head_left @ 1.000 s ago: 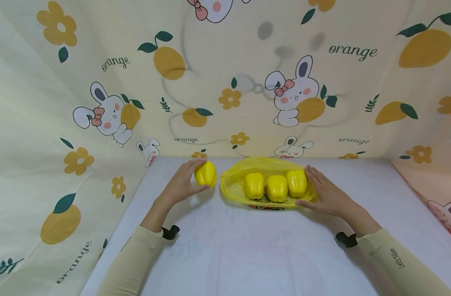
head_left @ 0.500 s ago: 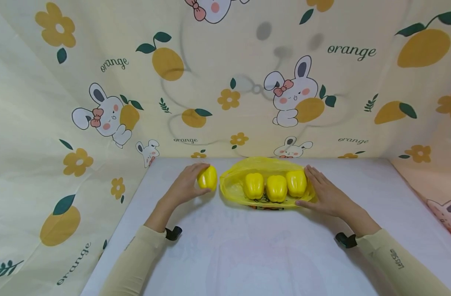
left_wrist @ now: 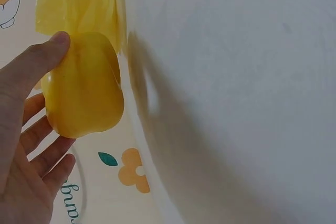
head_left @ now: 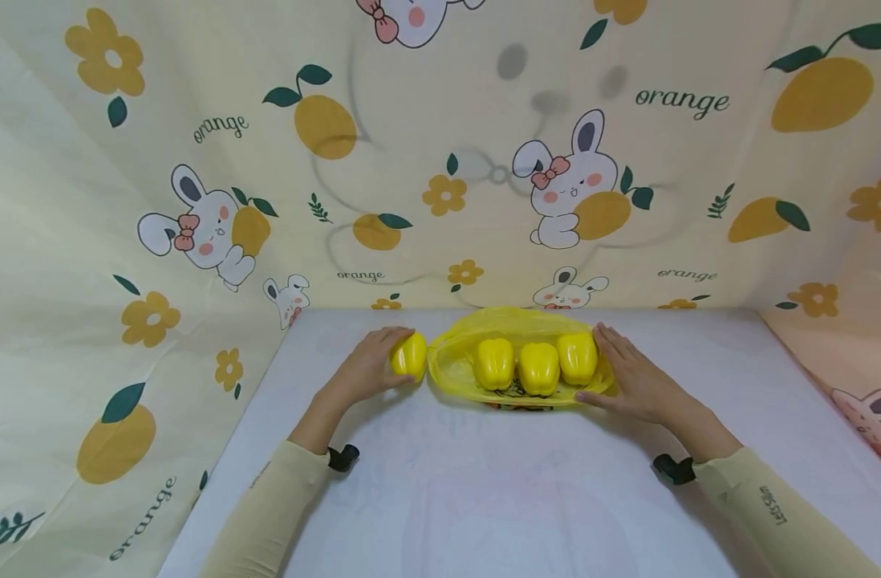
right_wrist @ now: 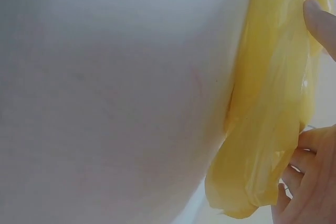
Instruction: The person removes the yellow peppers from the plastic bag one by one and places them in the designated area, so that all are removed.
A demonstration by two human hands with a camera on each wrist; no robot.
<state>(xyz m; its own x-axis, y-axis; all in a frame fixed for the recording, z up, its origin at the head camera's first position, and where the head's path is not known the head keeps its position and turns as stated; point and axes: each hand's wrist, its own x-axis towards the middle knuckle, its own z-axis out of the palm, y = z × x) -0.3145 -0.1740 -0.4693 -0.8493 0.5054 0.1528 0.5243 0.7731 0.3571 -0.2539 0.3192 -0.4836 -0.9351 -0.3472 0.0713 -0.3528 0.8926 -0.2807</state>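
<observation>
My left hand (head_left: 371, 365) holds a glossy yellow bell pepper (head_left: 408, 357) between thumb and fingers, just left of the bag's mouth. In the left wrist view this bell pepper (left_wrist: 84, 85) appears with the thumb on it and the fingers behind. Lying on its side, a thin yellow plastic bag (head_left: 451, 365) spreads over the white table. Three more bell peppers (head_left: 538, 369) sit in it or on its film. Against the bag's right end rests my right hand (head_left: 639, 381), fingers straight and thumb spread to the near side. In the right wrist view it touches the crumpled bag (right_wrist: 262, 129).
The white table (head_left: 484, 498) extends toward me in front of the bag. Behind it hangs a cream cloth (head_left: 412, 104) printed with rabbits, oranges and flowers, which also covers both sides. Dark printing (head_left: 520, 405) shows on the bag's near side.
My left hand has moved slightly right and downward with its bell pepper, closer to the bag's mouth. The right hand, the bag and the other peppers have stayed in place.
</observation>
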